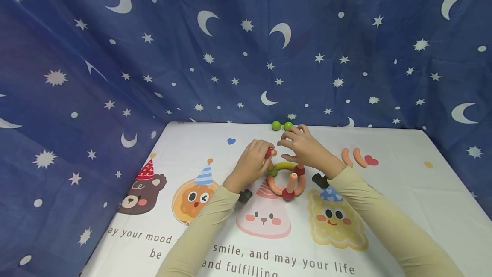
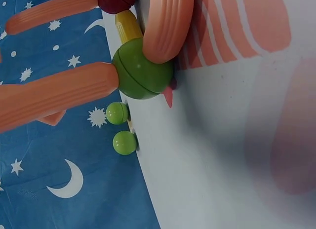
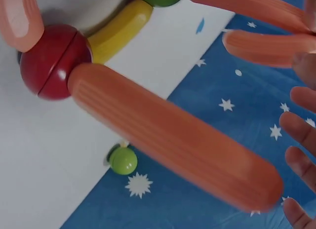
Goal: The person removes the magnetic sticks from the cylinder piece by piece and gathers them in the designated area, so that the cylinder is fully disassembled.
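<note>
Your left grip (image 1: 250, 159) pinches a red ball (image 1: 267, 154), while your right grip (image 1: 306, 148), spread and unloaded, is nearer the upright orange rod (image 3: 175, 137).

Glossy dark red balls: three in all, two ring balls (image 1: 289, 194) (image 1: 299, 170) and one raised ball (image 1: 268, 153). Glossy dark green ball (image 1: 272, 172): one. Small bright green balls (image 1: 276, 125) (image 1: 288, 125): two, with one short pale connector (image 1: 282, 127) between them. Upright grooved orange rods (image 1: 292, 184) (image 1: 300, 166) (image 1: 270, 164): three. Curved orange rods: four, made up of two ring arcs (image 1: 273, 187) (image 1: 301, 186) and two loose arcs (image 1: 346, 156) (image 1: 359, 157). Curved yellow rod (image 1: 285, 166): one. One further orange rod end (image 1: 273, 152) shows beside the raised ball. On the white cloth of the single tabletop (image 1: 423, 208), printed cartoon figures (image 1: 144, 193) (image 1: 196, 198) (image 1: 263, 221) (image 1: 336, 221): four; printed hearts (image 1: 231, 141) (image 1: 371, 160): two, one blue, one red; printed yellow dot (image 1: 428, 164): one.
</note>
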Tool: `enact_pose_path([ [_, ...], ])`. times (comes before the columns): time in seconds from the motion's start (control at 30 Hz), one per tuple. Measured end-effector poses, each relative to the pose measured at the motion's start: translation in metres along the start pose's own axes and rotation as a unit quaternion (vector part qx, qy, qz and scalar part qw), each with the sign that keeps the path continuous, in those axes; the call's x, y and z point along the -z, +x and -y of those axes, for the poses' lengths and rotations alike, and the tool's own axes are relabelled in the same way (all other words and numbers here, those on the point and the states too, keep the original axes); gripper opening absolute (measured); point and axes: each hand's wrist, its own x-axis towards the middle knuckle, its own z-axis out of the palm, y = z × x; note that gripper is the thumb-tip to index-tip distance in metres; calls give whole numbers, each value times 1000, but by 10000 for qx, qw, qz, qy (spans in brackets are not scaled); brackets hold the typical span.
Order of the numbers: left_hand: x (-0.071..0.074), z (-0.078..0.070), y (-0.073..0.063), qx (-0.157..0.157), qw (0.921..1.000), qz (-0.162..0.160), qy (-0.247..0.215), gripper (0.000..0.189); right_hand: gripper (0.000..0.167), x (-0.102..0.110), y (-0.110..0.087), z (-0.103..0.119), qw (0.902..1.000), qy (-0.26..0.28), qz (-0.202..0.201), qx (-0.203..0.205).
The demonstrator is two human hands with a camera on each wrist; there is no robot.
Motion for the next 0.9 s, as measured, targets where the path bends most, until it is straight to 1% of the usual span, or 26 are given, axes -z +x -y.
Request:
enact_pose_path([
  [0.1,-1,0,0,-75,10000,53,-5,24,37,-5,2,3,9997,-155,187,54],
  [0.2,-1,-1,0,-134,9999,39,30,24,38,-8,4,5,9990,-314,290,99],
  [0.37,-1,-2,0,-273,9996,12,55,27,33,-11,7,7,9989,-329,310,86],
  [0.5,-3,-2,0,-296,9995,52,116,28,28,-13,7,7,9992,-256,303,53],
  [0.67,-3,-2,-1,-313,9986,53,431,28,25,-15,6,6,9992,-274,278,-26],
  [0.8,-1,-2,0,-334,9963,36,794,28,21,-14,4,4,9994,-290,167,-69],
  [0.9,1,-3,1,-273,9948,36,977,31,19,-12,2,3,9996,-277,70,-79],
])
